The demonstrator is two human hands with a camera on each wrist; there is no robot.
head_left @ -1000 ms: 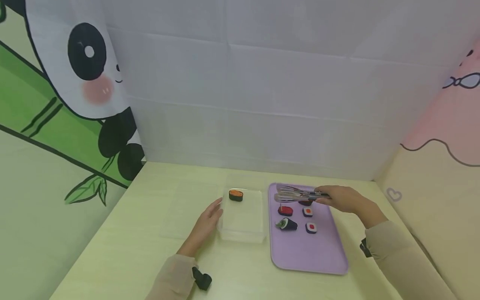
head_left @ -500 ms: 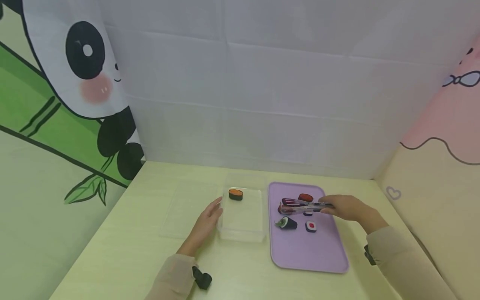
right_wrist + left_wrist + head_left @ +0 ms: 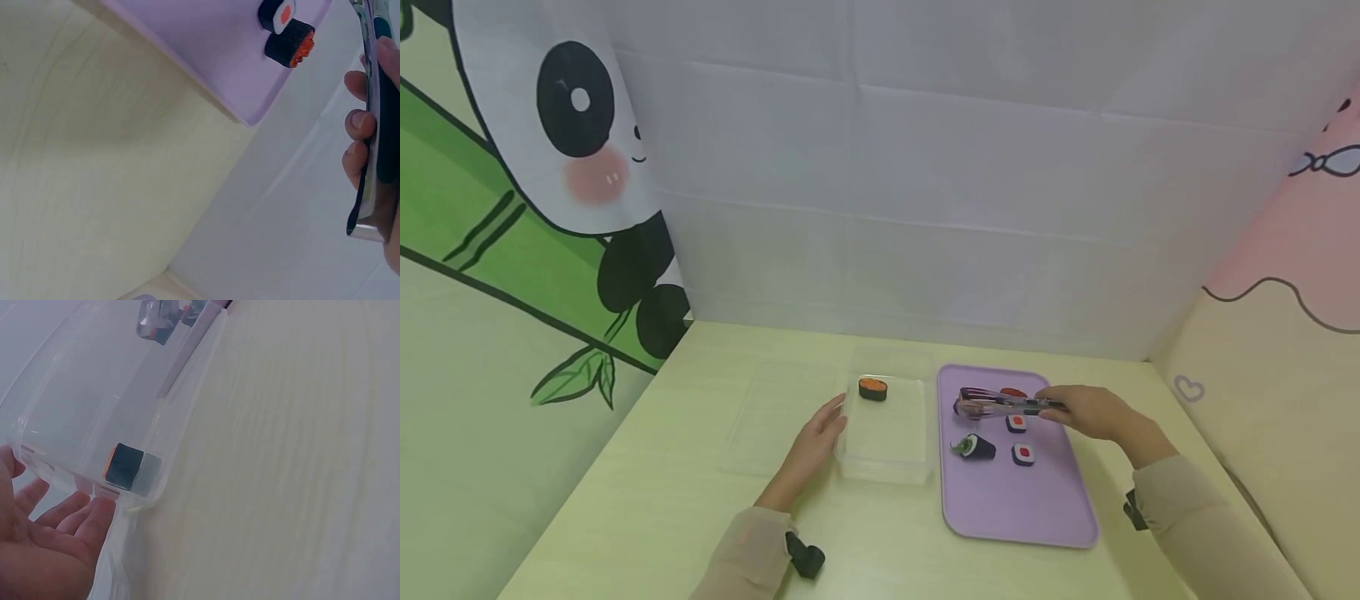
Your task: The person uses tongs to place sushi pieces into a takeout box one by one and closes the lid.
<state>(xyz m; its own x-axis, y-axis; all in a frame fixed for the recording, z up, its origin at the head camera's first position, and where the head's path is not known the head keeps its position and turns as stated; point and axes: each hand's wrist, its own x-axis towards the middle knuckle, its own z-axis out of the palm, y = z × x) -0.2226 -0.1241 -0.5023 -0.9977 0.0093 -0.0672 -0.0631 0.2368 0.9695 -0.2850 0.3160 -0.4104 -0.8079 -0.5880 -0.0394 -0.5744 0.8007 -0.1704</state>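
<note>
My left hand rests with relaxed fingers against the left side of a clear plastic container. In the left wrist view its fingertips are right at the container wall. Inside sits one orange-topped sushi piece. My right hand grips metal tongs with dark handles, held over the purple tray. The tong tips close around a red-topped sushi piece, mostly hidden by them. Near it lie a green-ended cone roll and two white-and-red rolls.
A red roe sushi piece lies at the tray's back, partly behind the tongs. A flat clear lid lies left of the container. The white back wall rises behind the table.
The right hand has brought the tongs toward the front of the tray onto the red-topped piece, then slightly back up with it. The left hand stays put.
</note>
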